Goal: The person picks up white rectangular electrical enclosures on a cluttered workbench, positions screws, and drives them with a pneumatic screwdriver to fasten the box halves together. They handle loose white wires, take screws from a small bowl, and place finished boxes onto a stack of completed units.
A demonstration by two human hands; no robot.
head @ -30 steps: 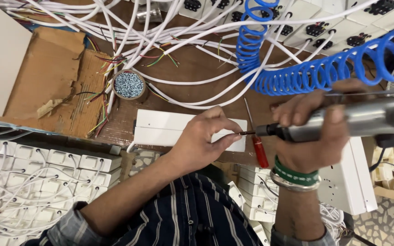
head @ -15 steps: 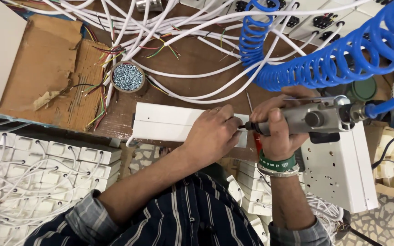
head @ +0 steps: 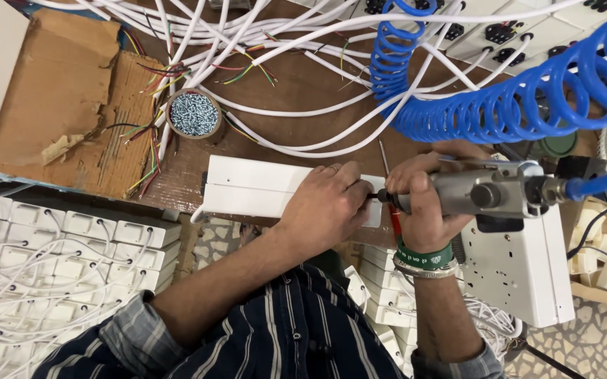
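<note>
Head view: the right hand (head: 426, 210) is wrapped in a full grip around a grey air screwdriver (head: 472, 193), which lies almost level with its long axis running left to right and its tip pointing left. A blue coiled hose (head: 500, 105) runs off its back end, up and to the right. The left hand (head: 328, 207) rests on the right end of a long white box (head: 254, 186), fingers curled narrow around the screwdriver's tip; whether a screw sits between them cannot be told.

The white box lies flat at the near edge of the brown tabletop (head: 303, 91), its long axis also left to right, the left end bare and the right end covered by the hand. A red-handled screwdriver (head: 391, 203) lies just behind the two hands, partly hidden.

Risks, as a judgement: the fingers sit right at the spinning tip, so a slip could nick them. The box is at the very edge, so a sideways push could slide it off. The hose's pull could tilt the tool and send a screw in crooked.

Further back sit a round tub of screws (head: 193, 114), loose white cables (head: 282, 42) and cardboard (head: 58, 105).
</note>
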